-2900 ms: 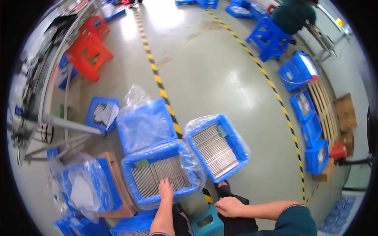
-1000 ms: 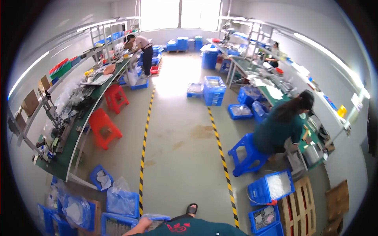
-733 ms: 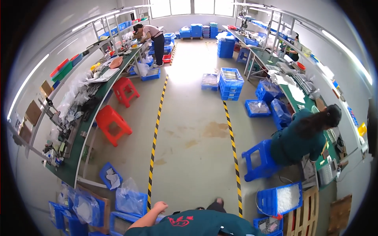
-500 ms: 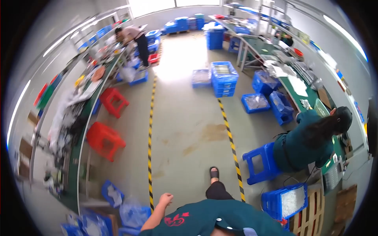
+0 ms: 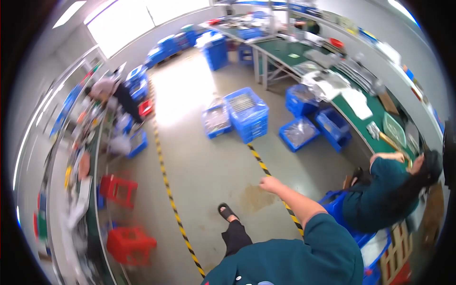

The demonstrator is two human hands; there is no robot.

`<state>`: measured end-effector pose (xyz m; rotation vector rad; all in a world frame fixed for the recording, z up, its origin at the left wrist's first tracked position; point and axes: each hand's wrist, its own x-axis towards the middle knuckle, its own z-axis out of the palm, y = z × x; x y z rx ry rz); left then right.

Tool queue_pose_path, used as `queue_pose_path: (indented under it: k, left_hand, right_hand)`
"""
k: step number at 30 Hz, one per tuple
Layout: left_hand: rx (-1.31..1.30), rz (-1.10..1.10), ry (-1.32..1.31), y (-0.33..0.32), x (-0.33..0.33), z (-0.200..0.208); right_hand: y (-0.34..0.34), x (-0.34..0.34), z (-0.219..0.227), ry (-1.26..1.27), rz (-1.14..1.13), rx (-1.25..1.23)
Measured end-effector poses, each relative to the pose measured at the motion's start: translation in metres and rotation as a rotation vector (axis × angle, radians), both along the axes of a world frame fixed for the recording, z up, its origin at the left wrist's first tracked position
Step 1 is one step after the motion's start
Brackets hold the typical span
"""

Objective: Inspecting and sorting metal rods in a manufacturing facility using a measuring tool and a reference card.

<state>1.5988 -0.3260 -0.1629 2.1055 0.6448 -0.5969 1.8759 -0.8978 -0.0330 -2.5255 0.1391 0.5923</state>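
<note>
My right hand (image 5: 270,184) is stretched out ahead of me over the walkway, its fingers curled in; nothing shows in it. It touches nothing and hangs above the floor near the right yellow-and-black tape line (image 5: 260,165). My left hand is out of view. Below, one foot in a dark sandal (image 5: 226,212) is on the floor. Farther ahead, a stack of blue crates (image 5: 257,128) stands at the walkway's right side, its top covered in clear plastic. A low blue crate (image 5: 209,134) sits against its left side.
A co-worker in a dark green shirt (image 5: 380,190) sits at the right green-topped bench (image 5: 349,114). Another person (image 5: 110,90) bends over the left bench. Red stools (image 5: 130,244) line the left side. Several plastic-lined blue bins (image 5: 299,135) lie beside the right bench.
The view has turned rightward and tilted, and the crate stack looks nearer. My right arm has swung forward into view. My left hand has left the picture.
</note>
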Motion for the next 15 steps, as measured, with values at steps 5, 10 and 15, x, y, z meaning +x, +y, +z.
queue_pose_path:
  k: [5, 10, 15]
  left_hand:
    - [-0.088, -0.074, 0.059, 0.062, 0.234, 0.019]
    - [-0.206, 0.075, 0.123, 0.102, 0.396, 0.016]
    - [-0.363, 0.441, 0.092, 0.106, 0.546, 0.055]
  right_hand:
    - [0.084, 0.122, 0.01, -0.088, 0.075, 0.024]
    - [0.101, 0.167, -0.039, 0.175, 0.123, -0.142]
    - [0.051, 0.113, -0.123, 0.513, 0.152, -0.321]
